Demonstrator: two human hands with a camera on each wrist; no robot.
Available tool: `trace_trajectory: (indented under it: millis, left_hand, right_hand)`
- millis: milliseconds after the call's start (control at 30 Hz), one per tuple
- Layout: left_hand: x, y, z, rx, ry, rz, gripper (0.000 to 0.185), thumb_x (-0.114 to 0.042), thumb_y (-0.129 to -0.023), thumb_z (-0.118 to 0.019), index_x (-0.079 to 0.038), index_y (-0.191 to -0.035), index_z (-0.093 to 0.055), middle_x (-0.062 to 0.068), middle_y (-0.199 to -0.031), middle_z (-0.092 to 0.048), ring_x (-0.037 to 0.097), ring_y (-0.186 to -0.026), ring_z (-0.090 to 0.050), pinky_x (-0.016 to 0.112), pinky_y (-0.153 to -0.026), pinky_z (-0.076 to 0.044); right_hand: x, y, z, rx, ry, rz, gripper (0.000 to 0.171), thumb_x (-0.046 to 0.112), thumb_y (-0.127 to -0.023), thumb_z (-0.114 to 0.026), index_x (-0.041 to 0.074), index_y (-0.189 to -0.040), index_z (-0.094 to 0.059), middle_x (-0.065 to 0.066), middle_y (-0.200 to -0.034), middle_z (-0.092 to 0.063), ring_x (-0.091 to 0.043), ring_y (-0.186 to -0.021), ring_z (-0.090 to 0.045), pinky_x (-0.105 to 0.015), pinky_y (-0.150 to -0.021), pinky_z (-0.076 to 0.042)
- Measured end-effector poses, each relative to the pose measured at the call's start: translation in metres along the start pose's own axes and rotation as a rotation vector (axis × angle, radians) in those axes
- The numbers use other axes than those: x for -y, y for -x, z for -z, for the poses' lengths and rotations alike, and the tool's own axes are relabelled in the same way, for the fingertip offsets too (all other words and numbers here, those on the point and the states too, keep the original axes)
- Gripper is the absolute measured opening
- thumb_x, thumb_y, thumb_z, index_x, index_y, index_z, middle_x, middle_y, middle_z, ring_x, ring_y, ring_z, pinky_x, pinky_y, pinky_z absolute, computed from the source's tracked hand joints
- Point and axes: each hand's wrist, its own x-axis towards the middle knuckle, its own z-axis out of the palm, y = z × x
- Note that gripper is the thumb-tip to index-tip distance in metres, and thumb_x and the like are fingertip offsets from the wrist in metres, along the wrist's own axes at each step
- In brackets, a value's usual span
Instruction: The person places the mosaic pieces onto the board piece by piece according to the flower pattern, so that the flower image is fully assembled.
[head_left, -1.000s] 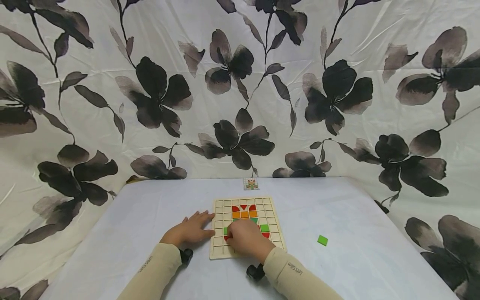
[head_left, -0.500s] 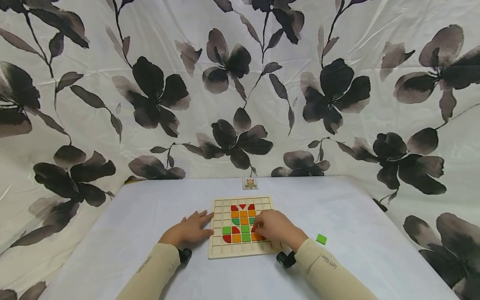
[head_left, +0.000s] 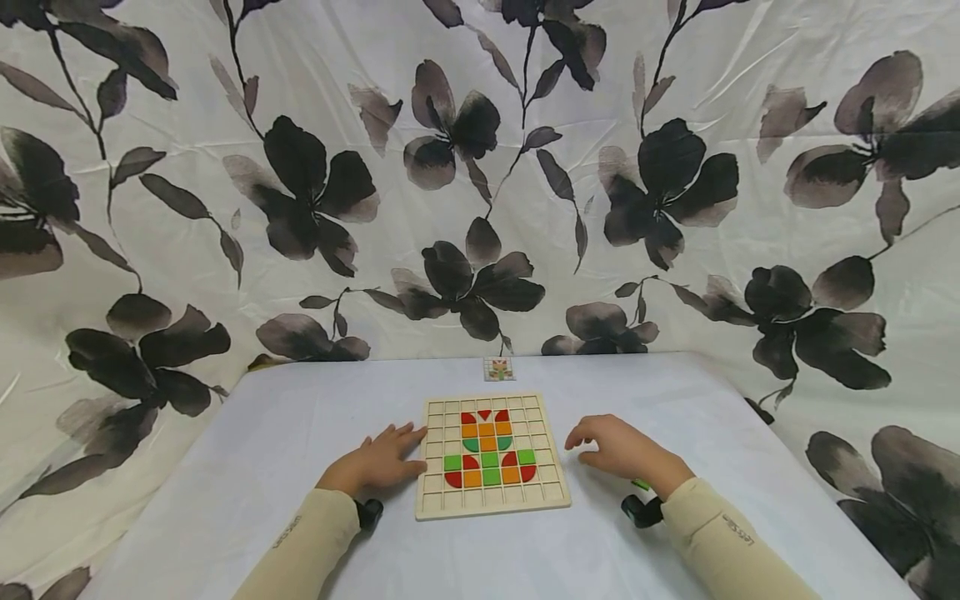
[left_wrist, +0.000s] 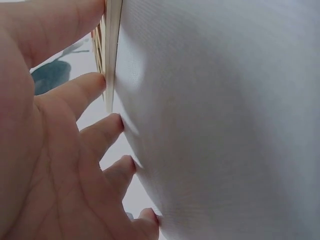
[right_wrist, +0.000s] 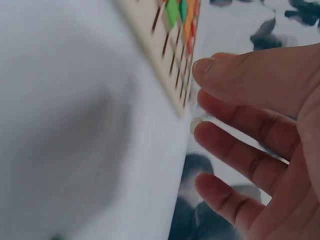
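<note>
Nothing is gripped: right hand (head_left: 622, 451) is held relaxed just right of the puzzle board (head_left: 491, 503). Left hand (head_left: 378, 460) is laid flat, fingertips touching the board's left edge.

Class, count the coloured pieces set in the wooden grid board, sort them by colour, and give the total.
Red pieces: 7
Orange pieces: 6
Green pieces: 6
Total in the board: 19
</note>
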Motion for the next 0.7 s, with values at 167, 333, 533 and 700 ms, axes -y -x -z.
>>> trace_trajectory:
  millis: [167, 333, 533, 700]
  left_hand:
    - [0.001, -0.001, -0.002, -0.005, 0.000, -0.004, 0.067, -0.043, -0.091, -0.061, -0.016, -0.149, -0.039, 0.014, -0.157, -0.033, 0.044, -0.146, -0.021, 0.071, -0.112, -0.014]
    - [0.003, -0.003, -0.003, -0.004, 0.014, -0.014, 0.067, -0.043, -0.091, -0.061, -0.016, -0.149, -0.040, 0.014, -0.157, -0.033, 0.044, -0.146, -0.021, 0.071, -0.112, -0.014]
    - [0.007, -0.003, -0.005, -0.006, 0.016, -0.028, 0.067, -0.044, -0.091, -0.060, -0.017, -0.149, -0.040, 0.013, -0.157, -0.033, 0.043, -0.147, -0.021, 0.070, -0.113, -0.015]
    - [0.006, -0.002, -0.004, -0.003, 0.023, -0.025, 0.067, -0.043, -0.090, -0.061, -0.016, -0.148, -0.041, 0.015, -0.156, -0.033, 0.044, -0.146, -0.021, 0.071, -0.112, -0.014]
  right_hand:
    - [-0.021, 0.018, 0.004, 0.015, 0.027, -0.022, 0.017, 0.008, -0.086, -0.070, 0.016, -0.101, -0.072, 0.006, -0.103, -0.068, -0.021, -0.099, -0.063, -0.041, -0.086, -0.052]
    - [-0.034, 0.035, 0.009, 0.083, -0.004, -0.119, 0.021, 0.003, -0.085, -0.069, 0.020, -0.097, -0.072, 0.004, -0.109, -0.067, -0.026, -0.110, -0.061, -0.048, -0.096, -0.049]
    - [-0.047, 0.053, 0.010, 0.129, 0.006, -0.085, 0.033, -0.008, -0.077, -0.068, 0.021, -0.093, -0.072, 0.005, -0.104, -0.066, -0.024, -0.104, -0.062, -0.047, -0.091, -0.051]
    - [-0.055, 0.059, 0.011, 0.136, 0.012, -0.087, 0.037, -0.011, -0.076, -0.065, 0.021, -0.092, -0.073, 0.007, -0.101, -0.065, -0.023, -0.100, -0.062, -0.047, -0.090, -0.051]
